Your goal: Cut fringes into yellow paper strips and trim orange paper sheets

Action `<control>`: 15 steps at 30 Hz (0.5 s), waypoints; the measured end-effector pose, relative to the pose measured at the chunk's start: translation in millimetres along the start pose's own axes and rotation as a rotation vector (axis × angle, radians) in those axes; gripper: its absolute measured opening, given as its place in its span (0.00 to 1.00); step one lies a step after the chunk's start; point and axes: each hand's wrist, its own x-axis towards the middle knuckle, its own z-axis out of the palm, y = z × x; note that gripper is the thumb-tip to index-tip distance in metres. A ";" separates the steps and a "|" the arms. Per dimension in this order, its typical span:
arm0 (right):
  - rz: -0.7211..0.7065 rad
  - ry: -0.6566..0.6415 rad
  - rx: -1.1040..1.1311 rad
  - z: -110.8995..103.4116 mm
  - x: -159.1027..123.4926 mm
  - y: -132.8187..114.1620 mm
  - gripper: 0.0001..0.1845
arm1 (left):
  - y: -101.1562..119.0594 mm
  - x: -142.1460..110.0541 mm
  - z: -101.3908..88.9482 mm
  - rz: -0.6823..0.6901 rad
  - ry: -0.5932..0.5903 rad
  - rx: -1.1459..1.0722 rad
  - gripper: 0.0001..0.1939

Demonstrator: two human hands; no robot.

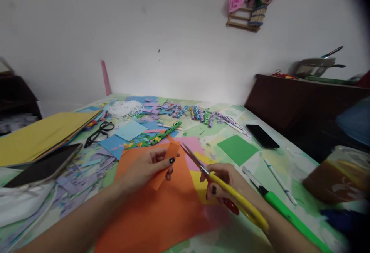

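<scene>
Between the thumb and fingers of my left hand (157,164) is a folded strip of orange paper (170,152), tilted upward. My right hand (221,181) grips a pair of scissors (238,197) with yellow and red handles. Their metal blades point up and left, and the tips are close to the strip's right side without clearly touching it. Below both hands lies a large orange sheet (150,216). Pink paper (190,145) and yellow paper (199,187) stick out from under its right side.
A green cutter (291,216), a white stick (280,181), a green paper square (237,149) and a phone (262,136) lie to the right. Paper scraps (86,179), glasses (100,133) and another phone (43,166) are left. A cup (337,176) stands far right.
</scene>
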 end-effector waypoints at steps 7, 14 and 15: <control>0.001 -0.061 -0.047 -6.6 -11.7 12.8 0.34 | -17.7 -7.2 4.7 -0.154 -0.031 -0.242 0.20; 0.065 -0.065 -0.057 -6.6 -9.3 17.4 0.32 | -11.3 -5.5 6.5 -0.225 -0.024 -0.293 0.15; 0.076 -0.076 -0.064 -6.8 -9.0 16.9 0.32 | -11.1 -4.9 6.5 -0.222 -0.025 -0.294 0.15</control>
